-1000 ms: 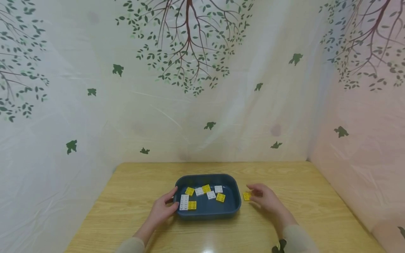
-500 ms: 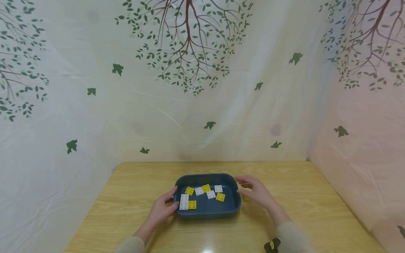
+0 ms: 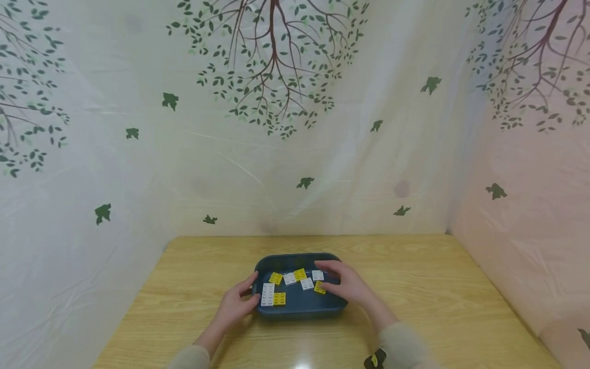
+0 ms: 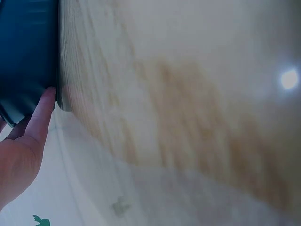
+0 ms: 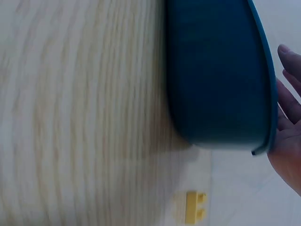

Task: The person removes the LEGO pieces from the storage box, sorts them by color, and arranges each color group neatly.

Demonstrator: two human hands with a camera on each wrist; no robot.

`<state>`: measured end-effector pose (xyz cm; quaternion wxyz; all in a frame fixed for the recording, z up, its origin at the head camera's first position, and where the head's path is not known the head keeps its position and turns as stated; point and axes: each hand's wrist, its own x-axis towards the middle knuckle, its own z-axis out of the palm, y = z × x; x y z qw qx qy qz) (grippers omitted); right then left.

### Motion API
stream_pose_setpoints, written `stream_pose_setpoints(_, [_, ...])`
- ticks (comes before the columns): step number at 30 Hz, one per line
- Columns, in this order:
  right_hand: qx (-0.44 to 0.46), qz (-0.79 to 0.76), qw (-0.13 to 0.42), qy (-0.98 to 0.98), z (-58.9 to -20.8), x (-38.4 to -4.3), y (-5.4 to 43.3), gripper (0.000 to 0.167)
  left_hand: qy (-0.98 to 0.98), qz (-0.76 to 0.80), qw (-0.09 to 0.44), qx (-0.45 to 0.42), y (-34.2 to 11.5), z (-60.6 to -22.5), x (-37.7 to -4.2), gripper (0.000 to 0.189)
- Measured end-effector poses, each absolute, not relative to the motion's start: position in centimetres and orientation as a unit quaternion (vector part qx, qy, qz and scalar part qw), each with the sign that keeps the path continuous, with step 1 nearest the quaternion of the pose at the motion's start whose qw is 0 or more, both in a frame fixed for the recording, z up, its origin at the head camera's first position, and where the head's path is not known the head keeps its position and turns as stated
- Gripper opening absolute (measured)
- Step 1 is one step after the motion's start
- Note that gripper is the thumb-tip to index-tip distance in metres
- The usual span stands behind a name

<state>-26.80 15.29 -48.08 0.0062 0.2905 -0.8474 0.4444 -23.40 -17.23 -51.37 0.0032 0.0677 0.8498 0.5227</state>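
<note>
My left hand (image 3: 234, 302) grips the left end of a dark blue tray (image 3: 304, 313); in the left wrist view its thumb (image 4: 46, 101) presses on the outer wall. Reaching over the tray's right rim, my right hand (image 3: 348, 284) has its fingers apart and loosely bent. Its thumb tip overlaps a yellow brick (image 3: 319, 288); whether it touches cannot be told. A white brick (image 3: 317, 275) lies just beside its fingers. In the right wrist view, that hand (image 5: 291, 103) shows beyond the tray wall, and a yellow brick (image 5: 192, 207) lies on the table outside the tray.
Several more bricks lie in the tray, including a long white brick (image 3: 268, 294) and a yellow brick (image 3: 279, 299) beside it. The wooden table (image 3: 207, 261) meets a light curtain (image 3: 276, 205) printed with leaves at its back edge.
My right hand has moved left from beside the loose yellow brick on the table to over the tray's right part. That brick stays on the table. The left hand and tray have not moved.
</note>
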Motion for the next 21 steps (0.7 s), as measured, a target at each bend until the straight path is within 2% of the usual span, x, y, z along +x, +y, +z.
stream_pose_setpoints(8, [0.294,0.439,-0.020,-0.849,-48.4,-26.5,13.2,0.053,0.852,0.519,0.002,0.064,-17.1,-51.3,-23.2,0.058])
stream_pose_setpoints(21, [0.324,0.406,-0.032,-0.854,-49.3,-26.7,11.0,0.052,0.857,0.510,-0.008,0.069,-17.0,-51.4,-23.3,0.058])
